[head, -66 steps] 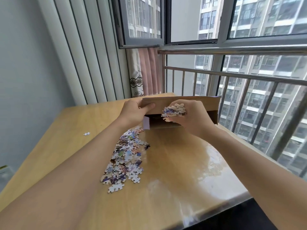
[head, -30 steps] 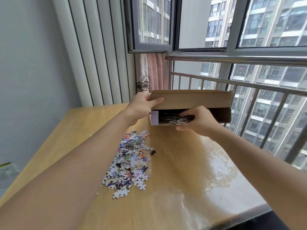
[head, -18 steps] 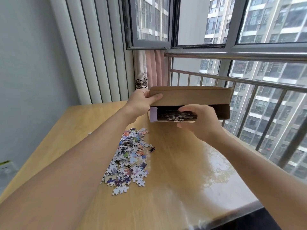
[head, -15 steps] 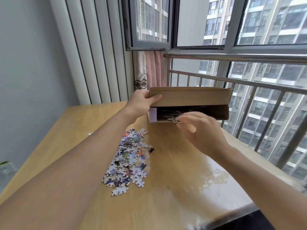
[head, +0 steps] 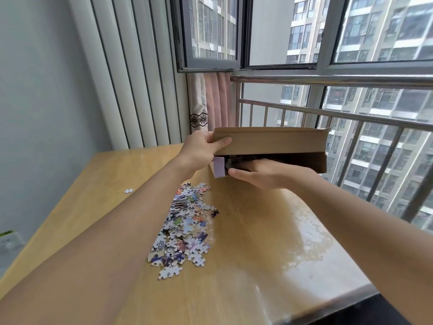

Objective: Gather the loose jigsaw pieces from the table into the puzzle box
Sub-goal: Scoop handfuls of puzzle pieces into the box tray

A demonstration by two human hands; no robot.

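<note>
The brown cardboard puzzle box (head: 269,140) lies on its side at the far edge of the table, its dark opening facing me. My left hand (head: 201,148) grips the upper flap at the box's left end, thumb on the front. My right hand (head: 264,173) lies flat at the opening with its fingers stretched inside and the thumb along the lower edge; the fingertips are hidden. Some pieces show inside the box, beside its lavender end flap (head: 219,167). A long pile of loose jigsaw pieces (head: 185,226) lies on the table under my left forearm. One stray piece (head: 128,190) lies far left.
The wooden table (head: 269,254) has a glossy right half and ends at its near right edge. A metal railing (head: 351,118) and windows stand just behind the box. A pink curtain (head: 210,102) hangs at the back corner, and a wall socket (head: 9,241) is at lower left.
My right hand carried a handful of pieces into the box, let them go, drew back a little, and now reaches into the opening again. The left hand has kept its grip on the flap.
</note>
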